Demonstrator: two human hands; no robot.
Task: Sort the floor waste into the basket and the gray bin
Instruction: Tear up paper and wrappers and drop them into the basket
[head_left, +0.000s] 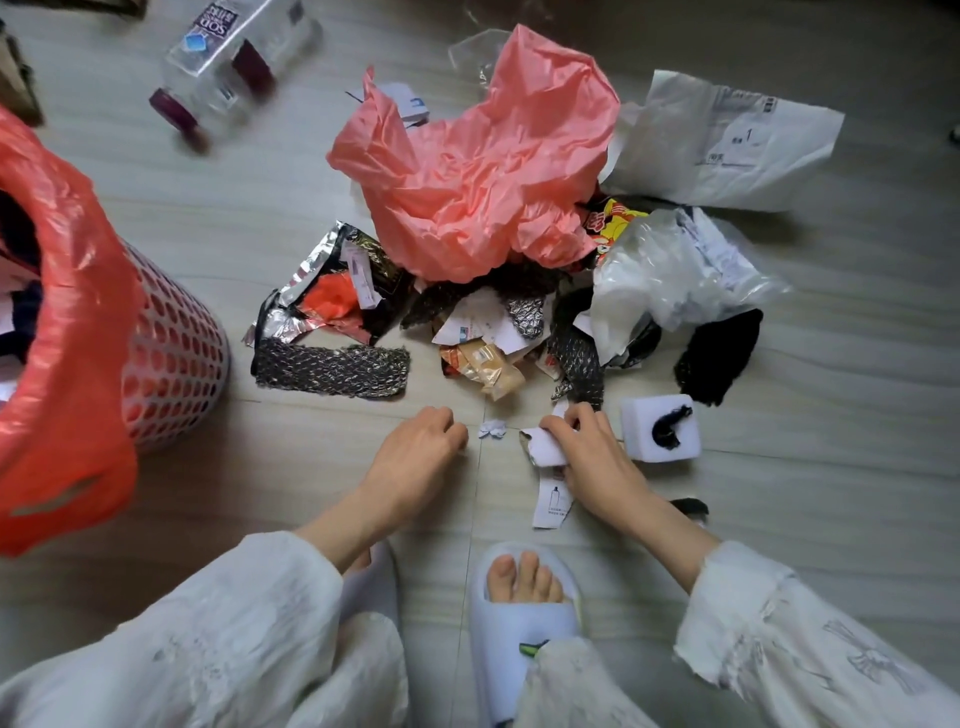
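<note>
Beyond both hands lies the waste pile (498, 291), topped by a crumpled pink plastic bag (478, 171). Far to the left of the left hand (415, 457) stands the basket (171, 358), lined with a red bag (67, 312). The right hand (592, 457) pinches white paper scraps (545, 447) in curled fingers. The left hand's fingers are curled, holding nothing visible, just left of a tiny white scrap (492, 429) on the floor.

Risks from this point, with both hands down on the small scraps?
1. The right hand holds several paper scraps; one could slip on the way to the basket.
2. The tiny white scrap between the hands is easily missed.
3. The basket's red bag sags outward, so tossed pieces may miss.
</note>
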